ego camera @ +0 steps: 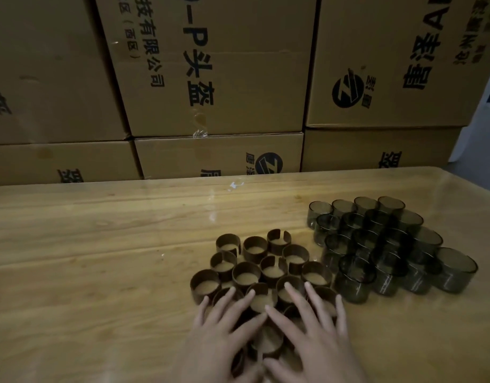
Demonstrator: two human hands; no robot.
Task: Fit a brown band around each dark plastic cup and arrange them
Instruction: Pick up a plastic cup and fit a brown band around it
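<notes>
Left hand (219,327) and right hand (313,335) rest flat, fingers spread, gripping nothing, on brown bands (254,257) clustered just left of the dark cups (354,283); bands look light, thin, springy, so pinch one wall opposite its split.

head cam | faces forward and down | close over wooden table (100,244) | cardboard boxes (210,78) fill background

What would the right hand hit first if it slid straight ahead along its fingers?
More brown bands: the right hand lies flat on the cluster, pointing away from the person. The dark plastic cups stand to the right, likely off that line.
</notes>
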